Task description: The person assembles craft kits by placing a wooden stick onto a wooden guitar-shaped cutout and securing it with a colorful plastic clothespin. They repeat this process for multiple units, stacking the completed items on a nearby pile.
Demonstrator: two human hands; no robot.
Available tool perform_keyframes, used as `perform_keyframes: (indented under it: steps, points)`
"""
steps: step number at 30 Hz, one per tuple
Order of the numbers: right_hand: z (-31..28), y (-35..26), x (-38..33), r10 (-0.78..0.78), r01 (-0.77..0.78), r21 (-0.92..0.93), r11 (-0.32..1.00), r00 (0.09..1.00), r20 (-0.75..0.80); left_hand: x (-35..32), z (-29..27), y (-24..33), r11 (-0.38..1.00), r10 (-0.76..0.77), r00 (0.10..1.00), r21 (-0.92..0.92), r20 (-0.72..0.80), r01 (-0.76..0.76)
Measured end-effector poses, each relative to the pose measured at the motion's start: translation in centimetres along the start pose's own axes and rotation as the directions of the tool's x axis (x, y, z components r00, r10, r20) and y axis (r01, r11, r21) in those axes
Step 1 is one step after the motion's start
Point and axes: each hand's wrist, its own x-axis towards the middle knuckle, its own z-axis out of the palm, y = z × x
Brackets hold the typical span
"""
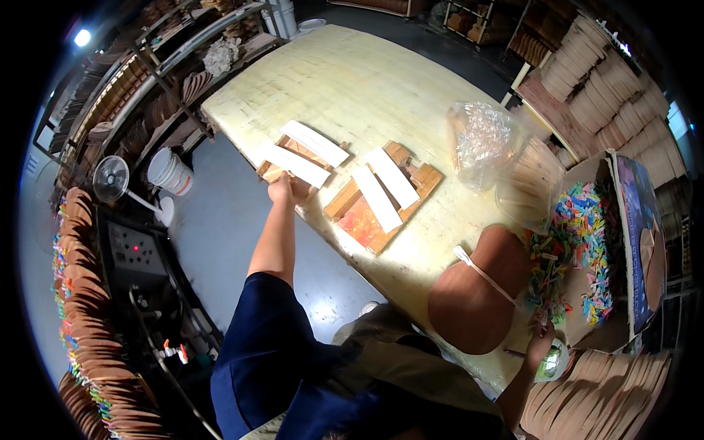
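My left hand [281, 188] reaches out to the near corner of a wooden frame [293, 154] on the pale table [367, 81] and grips its edge; two white strips [315, 143] lie across that frame. A second wooden frame [381, 198] with two white strips sits to its right. My right hand [541, 345] is low at the table's near right edge, closed on a thin stick, beside a small shiny round tin [551, 361]. A brown fan-shaped sheet [477, 290] with a white handle strip [480, 273] lies close to that hand.
A cardboard box [587, 242] holds several coloured clips. Clear plastic bags [488, 143] and a bundle of thin sticks [532, 176] stand behind it. Stacks of brown fan sheets [609, 400] lie at lower right. White buckets [170, 172], a small fan [111, 178] and shelving stand left.
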Motion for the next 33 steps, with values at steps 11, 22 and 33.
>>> perform_keyframes:
  steps: [11,22,33]
  points:
    - [1.5,5.6,-5.0,-0.001,0.020,0.635,0.772,1.000,-0.031,0.3,0.3,-1.6,0.760,0.407,0.914,-0.551,-0.009,-0.344]
    - [0.0,-3.0,-5.0,0.408,-0.423,0.873,0.241,0.861,0.304,-37.8,0.4,-10.8,0.352,0.375,-0.377,-0.506,0.847,-0.787]
    - [0.3,-2.3,-7.2,0.426,-0.613,0.762,0.210,0.758,0.494,-41.6,2.1,-15.3,0.314,0.259,-0.535,-0.594,0.804,-0.741]
